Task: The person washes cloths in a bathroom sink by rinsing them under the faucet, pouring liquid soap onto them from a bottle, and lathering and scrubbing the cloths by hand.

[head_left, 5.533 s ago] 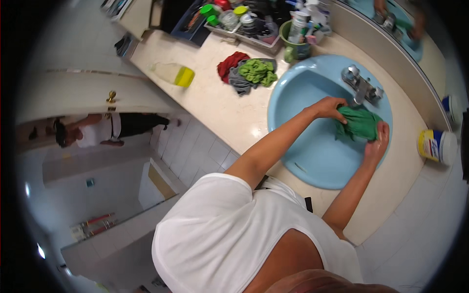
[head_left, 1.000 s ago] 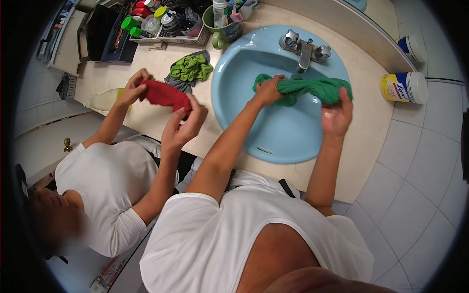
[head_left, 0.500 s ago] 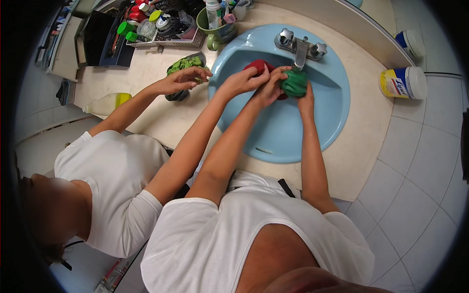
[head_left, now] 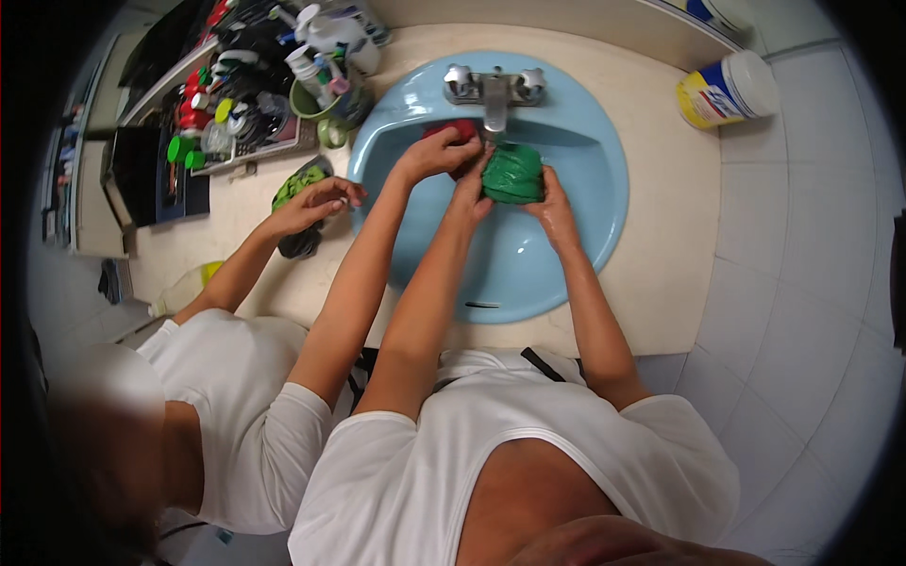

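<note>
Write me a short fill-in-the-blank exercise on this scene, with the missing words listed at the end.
1. The person's left hand and right hand hold a bundled cloth coloured ____.
2. A co-worker's nearer hand touches a second cloth coloured ____.
3. The faucet has ____ knobs.
4. The white-lidded tub stands to the ____ of the sink.

Missing words: green; red; two; right.

Two cloths (head_left: 512, 175) (head_left: 459, 126) over one sink (head_left: 514, 269), with one faucet (head_left: 495, 99) and two people (head_left: 231, 387) (head_left: 396, 472).
</note>
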{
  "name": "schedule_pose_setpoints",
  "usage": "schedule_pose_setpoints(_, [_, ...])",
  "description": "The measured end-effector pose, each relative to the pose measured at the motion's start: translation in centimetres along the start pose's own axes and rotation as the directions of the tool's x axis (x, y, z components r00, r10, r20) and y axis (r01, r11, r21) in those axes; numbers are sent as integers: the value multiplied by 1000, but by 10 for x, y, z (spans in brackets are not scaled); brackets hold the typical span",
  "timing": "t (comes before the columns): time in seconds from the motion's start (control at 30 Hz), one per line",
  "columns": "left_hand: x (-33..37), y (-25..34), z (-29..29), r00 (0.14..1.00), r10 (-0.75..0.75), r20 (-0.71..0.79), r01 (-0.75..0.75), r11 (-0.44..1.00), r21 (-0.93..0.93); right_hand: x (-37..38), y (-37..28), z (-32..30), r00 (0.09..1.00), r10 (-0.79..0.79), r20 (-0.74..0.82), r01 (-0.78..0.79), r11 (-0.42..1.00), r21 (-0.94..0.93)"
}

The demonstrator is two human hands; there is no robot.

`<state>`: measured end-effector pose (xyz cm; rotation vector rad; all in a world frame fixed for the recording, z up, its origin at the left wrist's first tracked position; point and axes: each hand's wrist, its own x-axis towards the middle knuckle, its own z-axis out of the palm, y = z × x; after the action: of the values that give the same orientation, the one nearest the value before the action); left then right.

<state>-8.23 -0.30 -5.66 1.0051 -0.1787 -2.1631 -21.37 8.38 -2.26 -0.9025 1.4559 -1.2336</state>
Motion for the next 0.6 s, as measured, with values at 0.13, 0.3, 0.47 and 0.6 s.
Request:
schedule_pose_setpoints(0.13, [-14,2,4,952,297,80,-304,866,397,-16,2,-11,939,226,258,-287,929,233])
schedule_pose_setpoints(0.3, [-64,-15,44,776,377,507,-593,158,790,-16,-3,6,852,401,335,-465,289,837])
schedule_pose_setpoints(0.47, [-88,-22,54,682,644,345,-607,237,758,-8,-23,33,933,359,1,-183,473,862])
schedule_pose_setpoints(0.6, [-88,-21,63,730,662,173,-580,464,669,-18,-52,39,931,156,-330,48,844,533])
